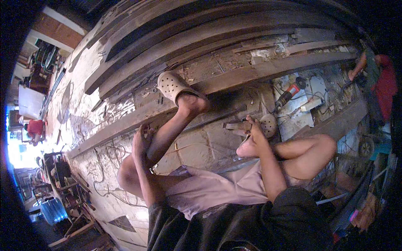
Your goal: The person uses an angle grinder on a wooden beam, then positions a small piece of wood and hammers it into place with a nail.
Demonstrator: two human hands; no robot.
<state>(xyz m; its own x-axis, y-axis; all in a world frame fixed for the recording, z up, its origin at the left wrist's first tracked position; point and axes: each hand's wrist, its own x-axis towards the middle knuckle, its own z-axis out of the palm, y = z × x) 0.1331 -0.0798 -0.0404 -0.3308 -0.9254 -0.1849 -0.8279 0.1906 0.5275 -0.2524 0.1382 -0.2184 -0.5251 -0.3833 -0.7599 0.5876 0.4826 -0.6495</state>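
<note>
I sit on the floor beside a long dark timber beam (234, 77) that runs across the view. My left hand (140, 137) rests on the near edge of that beam with its fingers spread and holds nothing. My right hand (253, 126) is closed around a short brown piece (233, 125), wood or a tool handle, I cannot tell which, held just below the beam. One foot in a beige perforated clog (171, 85) is planted on the beam. The other foot (248, 148) lies next to a second clog (268, 125) by my right hand.
A red and black power tool (289, 94) with its cable lies on the floor right of the beam. More dark planks (176, 29) are stacked beyond. A person in red (379, 79) works at the far right, another (35, 127) at the left. A blue water jug (53, 210) stands lower left.
</note>
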